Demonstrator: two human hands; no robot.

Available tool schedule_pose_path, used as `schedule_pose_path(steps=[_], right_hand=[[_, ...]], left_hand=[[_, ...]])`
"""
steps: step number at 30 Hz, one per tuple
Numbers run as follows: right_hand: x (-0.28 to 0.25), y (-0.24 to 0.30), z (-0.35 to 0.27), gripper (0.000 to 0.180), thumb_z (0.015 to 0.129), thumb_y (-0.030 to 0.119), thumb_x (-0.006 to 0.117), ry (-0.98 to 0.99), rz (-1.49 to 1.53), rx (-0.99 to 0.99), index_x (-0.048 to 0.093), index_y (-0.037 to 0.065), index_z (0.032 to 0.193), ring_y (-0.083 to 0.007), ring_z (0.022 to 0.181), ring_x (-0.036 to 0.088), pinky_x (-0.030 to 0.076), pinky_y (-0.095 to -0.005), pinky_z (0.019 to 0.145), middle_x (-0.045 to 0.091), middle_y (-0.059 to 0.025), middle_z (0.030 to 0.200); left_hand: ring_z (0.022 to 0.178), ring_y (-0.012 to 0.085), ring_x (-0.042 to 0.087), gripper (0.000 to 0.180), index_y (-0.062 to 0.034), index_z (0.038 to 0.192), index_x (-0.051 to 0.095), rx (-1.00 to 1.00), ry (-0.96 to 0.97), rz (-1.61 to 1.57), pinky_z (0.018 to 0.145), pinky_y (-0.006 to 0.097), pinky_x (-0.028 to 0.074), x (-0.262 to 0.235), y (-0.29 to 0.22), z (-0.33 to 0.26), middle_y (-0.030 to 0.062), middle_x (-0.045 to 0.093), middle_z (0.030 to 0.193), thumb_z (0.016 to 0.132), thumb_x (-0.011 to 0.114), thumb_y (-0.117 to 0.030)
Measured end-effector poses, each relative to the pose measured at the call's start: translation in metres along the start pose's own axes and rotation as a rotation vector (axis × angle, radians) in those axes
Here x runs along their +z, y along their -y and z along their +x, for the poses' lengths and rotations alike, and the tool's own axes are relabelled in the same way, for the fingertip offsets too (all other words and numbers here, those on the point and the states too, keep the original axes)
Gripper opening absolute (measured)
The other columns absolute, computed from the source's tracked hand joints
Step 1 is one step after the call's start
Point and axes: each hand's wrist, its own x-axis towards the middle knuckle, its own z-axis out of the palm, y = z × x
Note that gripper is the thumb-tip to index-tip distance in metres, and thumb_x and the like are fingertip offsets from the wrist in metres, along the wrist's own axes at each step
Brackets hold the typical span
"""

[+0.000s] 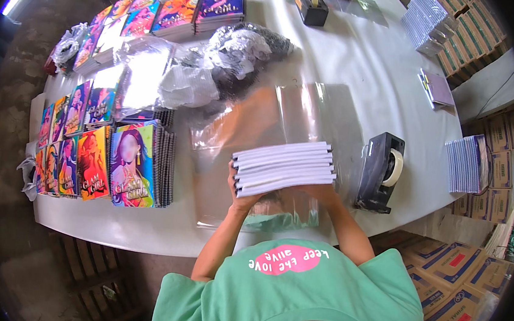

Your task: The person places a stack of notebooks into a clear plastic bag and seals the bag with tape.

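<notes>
White-edged, the thick stack of thin notebooks sits at frame centre above the white counter, over clear plastic sleeves. Left hand grips its left end, fingers curled. Right hand is mostly hidden beneath; probably gripping, though I cannot tell. Two black tape dispensers stand right and top.

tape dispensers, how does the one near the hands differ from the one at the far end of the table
The near tape dispenser sits right of the held notebook stack, seen side-on, its pale roll facing right. The far tape dispenser looks smaller, seen more from above, its roll on top. The near one stands by the table's front edge; the far one by its back end. Both are black with a pale tape roll.
</notes>
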Motion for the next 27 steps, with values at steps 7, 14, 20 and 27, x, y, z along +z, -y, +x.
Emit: schedule_pose_path(steps=[7, 14, 20, 27], right_hand=[[-0.028, 0.081, 0.087, 0.051, 0.057, 0.017, 0.088, 0.155, 0.327, 0.515, 0.065, -0.002, 0.099, -0.0184, 0.08, 0.065, 0.054, -0.0326, 0.075, 0.068, -0.0117, 0.091], [-0.027, 0.029, 0.099, 0.048, 0.056, 0.023, 0.088, 0.166, 0.153, 0.811, 0.068, -0.003, 0.09, -0.0175, 0.078, 0.065, 0.052, -0.0297, 0.075, 0.069, -0.0119, 0.088], [-0.027, 0.044, 0.098, 0.049, 0.054, 0.025, 0.089, 0.193, 0.187, 0.829, 0.069, -0.002, 0.09, -0.0174, 0.078, 0.065, 0.052, -0.0292, 0.074, 0.069, -0.0118, 0.088], [-0.026, 0.045, 0.099, 0.049, 0.054, 0.024, 0.089, 0.222, 0.206, 0.844, 0.069, -0.002, 0.09, -0.0184, 0.079, 0.065, 0.052, -0.0302, 0.075, 0.069, -0.0123, 0.089]], left_hand=[[0.106, 0.0304, 0.058, 0.073, 0.0011, 0.115, 0.055, -0.694, 0.376, -0.075, 0.089, 0.039, 0.046, -0.009, -0.067, 0.08, 0.022, 0.06, 0.112, 0.069, 0.074, -0.052], [0.133, 0.0426, 0.024, 0.08, 0.0065, 0.136, 0.032, -0.254, -0.055, 0.809, 0.107, 0.049, 0.025, -0.042, -0.047, 0.06, 0.0319, 0.021, 0.144, 0.085, 0.054, -0.052], [0.14, 0.0366, 0.012, 0.066, 0.0021, 0.142, 0.024, -0.385, 0.129, 1.051, 0.11, 0.052, 0.013, -0.059, 0.01, 0.002, 0.0229, 0.015, 0.15, 0.095, 0.033, -0.044], [0.142, 0.0275, 0.009, 0.062, -0.0026, 0.142, 0.029, -0.402, 0.142, 1.124, 0.111, 0.054, 0.006, -0.059, 0.006, -0.001, 0.0114, 0.02, 0.151, 0.095, 0.039, -0.043]])
